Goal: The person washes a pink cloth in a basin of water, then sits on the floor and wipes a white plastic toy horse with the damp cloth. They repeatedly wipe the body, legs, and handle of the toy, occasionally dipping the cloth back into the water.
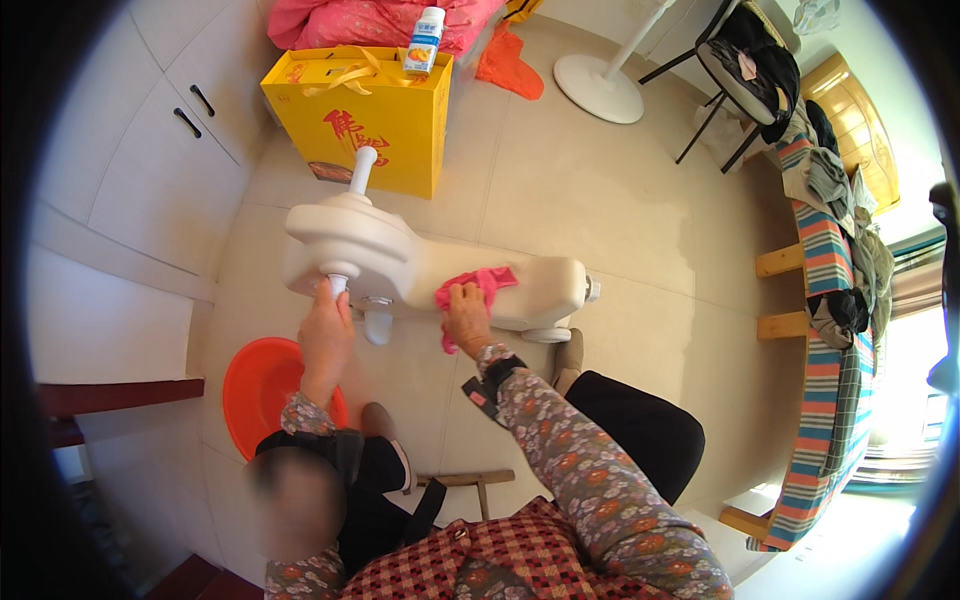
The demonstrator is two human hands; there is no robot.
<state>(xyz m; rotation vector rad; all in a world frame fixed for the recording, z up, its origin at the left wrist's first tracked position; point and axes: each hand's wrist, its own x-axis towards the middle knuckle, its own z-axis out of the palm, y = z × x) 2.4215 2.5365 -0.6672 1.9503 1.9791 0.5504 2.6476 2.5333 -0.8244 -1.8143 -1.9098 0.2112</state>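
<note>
A cream plastic ride-on toy (525,277) lies across the floor before me, with a white handle on each side of its broad left end and small wheels near its right end. My left hand (328,337) is closed around the near white handle (337,281). Under the fingers of my right hand (466,319) a pink cloth (491,280) is bunched against the toy's long body. The far handle (363,171) points toward a yellow gift box.
An orange-red basin (255,390) stands near my left forearm. Beyond the toy is the yellow gift box (390,127) with a white bottle (424,41) on top. White cabinets (157,150) line the left; a bed with striped cloth (817,420) stands right. A wooden stool (480,480) is partly hidden below me.
</note>
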